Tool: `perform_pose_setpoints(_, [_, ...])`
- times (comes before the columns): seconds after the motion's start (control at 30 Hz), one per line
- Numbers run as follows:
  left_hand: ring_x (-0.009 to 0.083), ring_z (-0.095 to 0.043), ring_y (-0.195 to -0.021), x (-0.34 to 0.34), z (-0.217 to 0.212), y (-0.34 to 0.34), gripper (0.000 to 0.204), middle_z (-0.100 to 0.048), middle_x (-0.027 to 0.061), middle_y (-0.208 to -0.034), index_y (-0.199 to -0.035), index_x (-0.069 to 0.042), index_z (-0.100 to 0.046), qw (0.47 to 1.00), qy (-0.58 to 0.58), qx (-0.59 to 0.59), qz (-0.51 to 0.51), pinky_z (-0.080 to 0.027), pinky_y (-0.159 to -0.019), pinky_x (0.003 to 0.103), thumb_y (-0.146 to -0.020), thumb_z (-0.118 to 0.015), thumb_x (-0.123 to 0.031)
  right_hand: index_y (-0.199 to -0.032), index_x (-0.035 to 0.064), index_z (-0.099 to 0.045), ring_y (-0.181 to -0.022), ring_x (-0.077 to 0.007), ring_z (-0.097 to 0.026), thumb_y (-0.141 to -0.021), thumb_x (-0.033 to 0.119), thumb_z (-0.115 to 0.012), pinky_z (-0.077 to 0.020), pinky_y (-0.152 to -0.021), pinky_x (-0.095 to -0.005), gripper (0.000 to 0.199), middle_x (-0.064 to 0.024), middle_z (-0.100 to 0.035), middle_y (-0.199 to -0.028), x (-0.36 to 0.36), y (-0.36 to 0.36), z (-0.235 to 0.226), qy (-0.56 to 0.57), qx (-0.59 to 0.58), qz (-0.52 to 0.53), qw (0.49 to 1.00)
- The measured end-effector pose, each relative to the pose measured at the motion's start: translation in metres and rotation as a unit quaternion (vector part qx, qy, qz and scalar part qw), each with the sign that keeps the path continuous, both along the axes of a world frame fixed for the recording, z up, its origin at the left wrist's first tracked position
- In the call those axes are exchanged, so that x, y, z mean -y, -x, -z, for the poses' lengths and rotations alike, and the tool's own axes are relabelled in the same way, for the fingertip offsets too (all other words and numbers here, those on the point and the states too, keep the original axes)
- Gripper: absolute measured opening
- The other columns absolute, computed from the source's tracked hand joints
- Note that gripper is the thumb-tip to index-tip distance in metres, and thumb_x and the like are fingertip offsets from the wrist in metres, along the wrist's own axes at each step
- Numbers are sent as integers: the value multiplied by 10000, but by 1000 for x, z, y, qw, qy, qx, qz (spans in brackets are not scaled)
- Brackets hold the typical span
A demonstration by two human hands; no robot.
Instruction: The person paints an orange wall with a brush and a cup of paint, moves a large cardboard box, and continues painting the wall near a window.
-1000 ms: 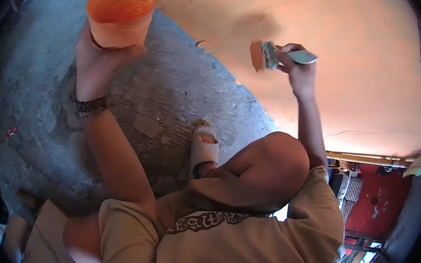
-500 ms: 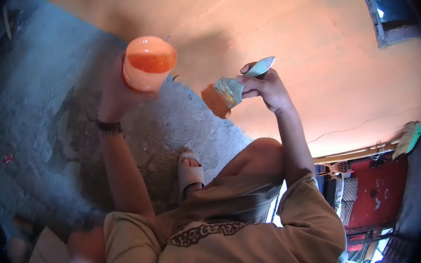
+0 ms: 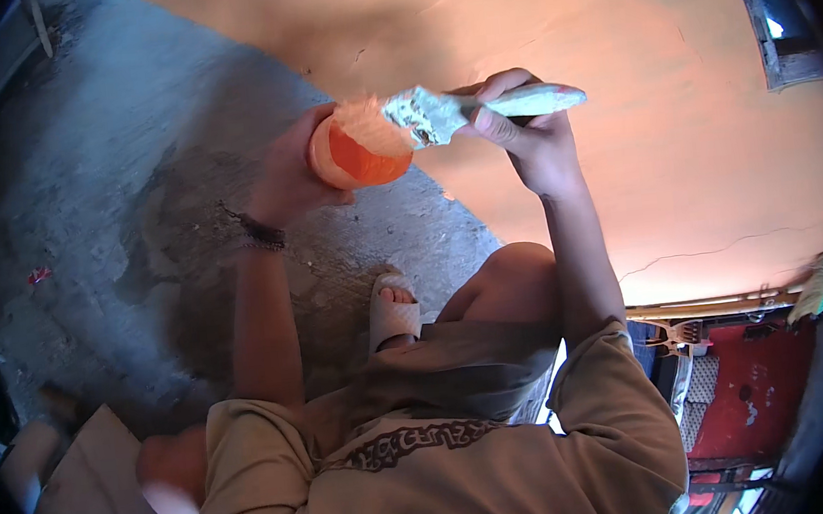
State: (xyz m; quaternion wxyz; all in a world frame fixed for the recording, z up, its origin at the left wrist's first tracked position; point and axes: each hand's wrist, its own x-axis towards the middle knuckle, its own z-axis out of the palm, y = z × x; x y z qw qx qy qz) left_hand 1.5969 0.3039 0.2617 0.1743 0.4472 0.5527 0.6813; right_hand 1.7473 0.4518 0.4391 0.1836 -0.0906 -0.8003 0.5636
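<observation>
My left hand [image 3: 299,176] is wrapped round a cup [image 3: 323,167] of orange paint, its mouth tilted toward me. In my right hand [image 3: 533,139] is a wide paintbrush [image 3: 424,116], gripped by its pale handle. The brush lies nearly level, with its orange-coated bristles [image 3: 366,124] over the cup's rim. Whether the bristles touch the rim or the paint, I cannot tell. Dried paint spatters the brush's pale ferrule. The fingers of my left hand are partly hidden behind the cup.
An orange-painted wall [image 3: 658,167] with thin cracks rises at the right, meeting the grey concrete floor [image 3: 164,112]. A window frame [image 3: 774,59] is at upper right. A green-topped broom [image 3: 820,285] and a red panel [image 3: 751,389] stand at lower right. My slippered foot [image 3: 395,312] rests below the cup.
The cup in my left hand has moved right and slightly down. My right hand has turned the paintbrush more level and brought its bristles over the cup.
</observation>
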Motion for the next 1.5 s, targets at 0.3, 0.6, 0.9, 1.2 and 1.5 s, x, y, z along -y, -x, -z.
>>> perform_pose_setpoints(0.3, [227,-596,-1061,-11,-9,-11,766,-617,96,-1118,-1206,-63,-501,997,-73,0,-15,-488,-898,334,-520,-839,-32,-807,37,-691,-807,-188,-656,-719,10,-760,-532,-707,-288,115,-93,-675,-869,32,17,-2,-282,26,-119,952])
perform_pose_setpoints(0.6, [211,-580,-1073,-18,-17,-14,715,-582,102,-1141,-1210,-59,-489,989,-140,16,-37,-473,-910,331,-596,-854,-86,-799,85,-676,-658,-202,-640,-671,24,-776,-507,-590,-291,174,-59,-656,-753,40,29,8,-407,-11,-57,912])
perform_pose_setpoints(0.9, [210,-582,-1063,-20,-24,-14,718,-581,92,-1145,-1214,-61,-484,986,-152,3,-61,-477,-903,325,-603,-858,-104,-814,98,-667,-661,-238,-647,-639,-6,-767,-524,-585,-311,227,-70,-656,-753,43,30,14,-444,-15,-62,894])
perform_pose_setpoints(1.2, [199,-575,-1073,-11,-25,-10,787,-584,95,-1141,-1236,-52,-466,993,-110,9,-39,-471,-915,331,-546,-844,-60,-827,36,-688,-761,-138,-678,-693,15,-787,-555,-684,-246,168,-59,-704,-853,33,16,-2,-363,-36,-6,931])
perform_pose_setpoints(1.5, [276,-590,-1026,0,-28,7,741,-592,122,-1107,-1182,-43,-517,992,-80,-57,-81,-478,-895,357,-499,-804,-32,-891,-13,-618,-923,-203,-660,-739,-41,-744,-555,-840,-315,199,-131,-671,-927,19,22,19,-57,22,82,995])
